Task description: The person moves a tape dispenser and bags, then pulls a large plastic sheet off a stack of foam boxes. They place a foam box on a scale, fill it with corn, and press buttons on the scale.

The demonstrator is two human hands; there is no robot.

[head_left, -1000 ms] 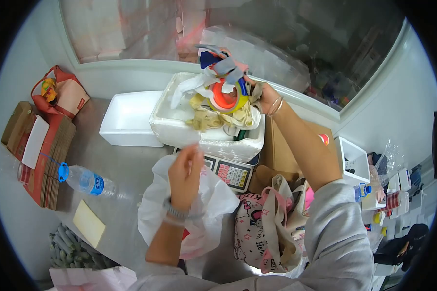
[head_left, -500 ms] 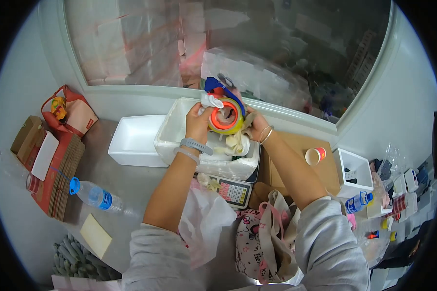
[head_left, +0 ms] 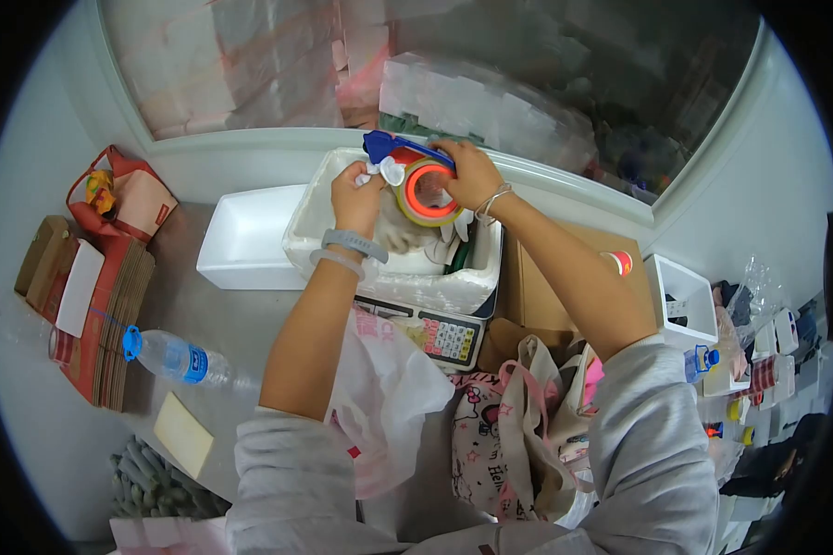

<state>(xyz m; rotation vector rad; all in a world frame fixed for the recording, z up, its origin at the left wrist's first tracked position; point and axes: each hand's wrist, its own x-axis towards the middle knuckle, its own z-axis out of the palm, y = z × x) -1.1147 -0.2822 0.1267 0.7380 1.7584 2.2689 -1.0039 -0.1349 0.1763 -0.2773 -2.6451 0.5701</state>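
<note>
Both hands are over a white foam box (head_left: 389,280) set against the window ledge. My left hand (head_left: 357,199) is closed on a crumpled white item (head_left: 391,171) above the box's left part. Fingers of my right hand (head_left: 467,176) wrap round a roll of tape (head_left: 404,196) with an orange core and the blue tool (head_left: 398,145) lying across its top. White gloves or cloths (head_left: 415,238) and a dark green object (head_left: 458,256) show inside the box. A scale with a keypad (head_left: 449,338) sits just in front of it.
To the left are an empty white foam box (head_left: 254,239), a water bottle (head_left: 176,359), stacked cardboard (head_left: 111,319) and a red bag (head_left: 139,199). Cardboard (head_left: 574,277) and a small white box (head_left: 683,301) stand right. A plastic bag (head_left: 389,398) and printed tote (head_left: 491,444) are in front.
The off-white cloth at my right hand is gone from it; that hand has moved up onto the tape and blue tool. My left hand has shifted left and up. The view has shifted slightly.
</note>
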